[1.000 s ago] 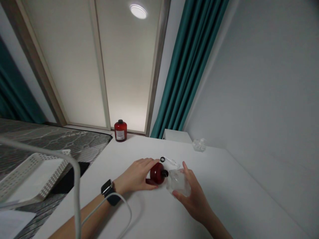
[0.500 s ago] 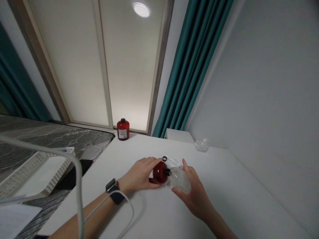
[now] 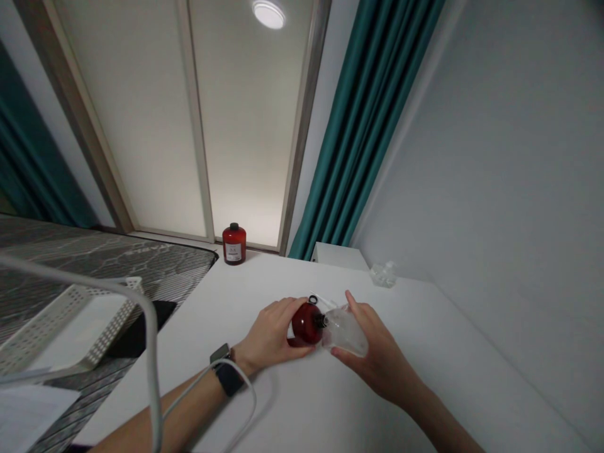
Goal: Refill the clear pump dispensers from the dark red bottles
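My left hand (image 3: 268,332) is wrapped round a small dark red bottle (image 3: 306,322) lying on its side on the white table (image 3: 425,377), its black neck pointing right. My right hand (image 3: 377,352) holds a clear plastic wrapper (image 3: 345,332) pressed against the bottle's neck. A small black ring (image 3: 313,299) and a thin white strip lie on the table just behind the bottle. A smartwatch is on my left wrist.
A second red bottle (image 3: 234,243) with a black cap stands upright at the table's far edge by the window. Crumpled clear plastic (image 3: 383,274) lies at the back right. A white perforated basket (image 3: 66,327) sits on the patterned mattress at left. A white cable (image 3: 151,352) hangs close to the camera.
Both hands have shifted slightly right and back with the bottle. The clear wrapper has turned flatter and sits closer against the bottle's neck.
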The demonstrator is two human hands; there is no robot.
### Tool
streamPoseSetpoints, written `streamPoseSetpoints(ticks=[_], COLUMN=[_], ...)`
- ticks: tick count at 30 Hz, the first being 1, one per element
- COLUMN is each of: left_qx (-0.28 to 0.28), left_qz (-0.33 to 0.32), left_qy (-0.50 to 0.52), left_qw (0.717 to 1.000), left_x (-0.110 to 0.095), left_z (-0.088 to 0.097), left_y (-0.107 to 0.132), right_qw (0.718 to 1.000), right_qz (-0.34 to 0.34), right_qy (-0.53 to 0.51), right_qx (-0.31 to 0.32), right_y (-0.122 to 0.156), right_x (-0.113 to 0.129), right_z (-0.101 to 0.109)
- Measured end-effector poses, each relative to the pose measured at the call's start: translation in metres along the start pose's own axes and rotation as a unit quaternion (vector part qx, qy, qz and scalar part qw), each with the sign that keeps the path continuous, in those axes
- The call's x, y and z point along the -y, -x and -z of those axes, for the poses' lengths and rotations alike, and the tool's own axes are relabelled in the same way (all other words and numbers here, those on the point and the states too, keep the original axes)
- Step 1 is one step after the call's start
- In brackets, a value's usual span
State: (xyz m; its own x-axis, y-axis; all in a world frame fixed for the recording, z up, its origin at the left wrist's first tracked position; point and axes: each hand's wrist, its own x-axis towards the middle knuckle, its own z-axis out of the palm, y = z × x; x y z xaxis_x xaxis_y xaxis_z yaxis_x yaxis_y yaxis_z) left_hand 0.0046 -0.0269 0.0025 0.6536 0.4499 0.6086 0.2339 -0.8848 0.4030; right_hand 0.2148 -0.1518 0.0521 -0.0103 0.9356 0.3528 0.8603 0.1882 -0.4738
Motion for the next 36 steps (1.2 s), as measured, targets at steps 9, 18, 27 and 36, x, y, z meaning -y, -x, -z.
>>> streamPoseSetpoints(ticks=[9,18,27,36], left_qx=[-0.019,-0.035,-0.042,-0.056], left_qz=[0.025,0.046,0.065,0.074], left_qy=[0.015,0.025,0.043,0.057], left_qw=[0.999,0.998,0.996,0.994], left_x=[-0.001,0.000,-0.001,-0.003], left_z=[-0.004,-0.008,-0.007,-0.006], left_y=[0.003,0.005,0.005,0.004], right_qw=[0.999,0.998,0.997,0.996], right_qz=[0.001,-0.005,0.024,0.015], right_qy=[0.012,0.025,0.043,0.050], right_qx=[0.038,0.059,0.060,0.075], right_y=[-0.009,-0.019,-0.027,-0.032], right_x=[0.009,0.016,0.017,0.023], right_z=[0.013,0.018,0.023,0.028])
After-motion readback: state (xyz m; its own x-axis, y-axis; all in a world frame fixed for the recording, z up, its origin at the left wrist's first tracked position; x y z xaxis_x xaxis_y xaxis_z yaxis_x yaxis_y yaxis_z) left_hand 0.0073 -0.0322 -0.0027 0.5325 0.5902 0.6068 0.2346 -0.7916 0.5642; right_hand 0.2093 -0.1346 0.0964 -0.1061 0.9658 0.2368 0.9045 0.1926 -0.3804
